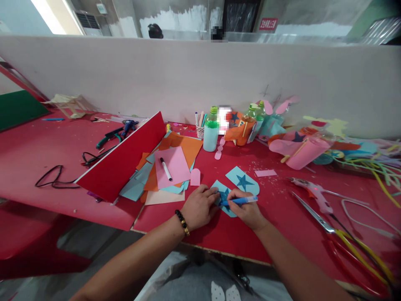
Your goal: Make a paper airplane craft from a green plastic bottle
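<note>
My right hand (246,210) grips a blue marker (241,200), its tip down on a dark-blue star drawn on a light-blue paper cutout (231,212). My left hand (202,207) rests on the left side of this cutout, fingers laid over its edge and holding nothing. Just beyond is a second light-blue cutout (251,186) with a filled-in star (244,182). A small pink paper piece (195,177) with a rounded top lies beyond my left hand.
Left are stacked coloured papers (175,167) with a black-capped marker (166,169) and a leaning red board (125,163). Scissors (335,232) and a pink glue gun (316,194) lie right. Behind stand a bottle (210,133), a pen cup (200,132) and bottle crafts (308,152).
</note>
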A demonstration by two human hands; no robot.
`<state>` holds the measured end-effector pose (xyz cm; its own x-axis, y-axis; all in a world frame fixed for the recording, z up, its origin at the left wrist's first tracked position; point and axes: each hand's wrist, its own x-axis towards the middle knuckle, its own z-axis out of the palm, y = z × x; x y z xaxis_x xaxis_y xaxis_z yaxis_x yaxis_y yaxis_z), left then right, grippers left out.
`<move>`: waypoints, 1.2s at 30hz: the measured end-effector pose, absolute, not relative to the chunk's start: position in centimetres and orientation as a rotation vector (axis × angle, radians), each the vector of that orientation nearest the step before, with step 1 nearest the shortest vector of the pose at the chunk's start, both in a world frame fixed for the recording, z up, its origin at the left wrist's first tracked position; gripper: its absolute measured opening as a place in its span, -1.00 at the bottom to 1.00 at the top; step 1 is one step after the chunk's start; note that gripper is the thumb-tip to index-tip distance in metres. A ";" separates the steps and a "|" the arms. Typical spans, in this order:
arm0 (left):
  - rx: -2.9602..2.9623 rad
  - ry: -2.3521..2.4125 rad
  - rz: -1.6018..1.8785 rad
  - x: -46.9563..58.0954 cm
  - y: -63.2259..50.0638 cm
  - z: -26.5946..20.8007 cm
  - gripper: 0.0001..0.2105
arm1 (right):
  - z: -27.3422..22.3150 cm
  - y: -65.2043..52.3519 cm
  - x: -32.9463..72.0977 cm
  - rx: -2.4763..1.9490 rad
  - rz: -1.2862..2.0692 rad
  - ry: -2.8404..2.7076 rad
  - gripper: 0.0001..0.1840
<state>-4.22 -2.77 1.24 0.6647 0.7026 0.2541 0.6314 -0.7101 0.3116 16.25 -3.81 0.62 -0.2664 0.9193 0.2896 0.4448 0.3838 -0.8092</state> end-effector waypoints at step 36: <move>2.683 1.094 0.522 -4.2 -2.8 1.3 -0.66 | 0.2 -3.7 16.5 -1.215 0.787 -1.828 -0.92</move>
<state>-4.18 -2.76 1.33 0.6643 0.7054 0.2472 0.6357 -0.7071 0.3096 16.46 -3.73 0.23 -0.2310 0.9346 0.2705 0.4458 0.3488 -0.8244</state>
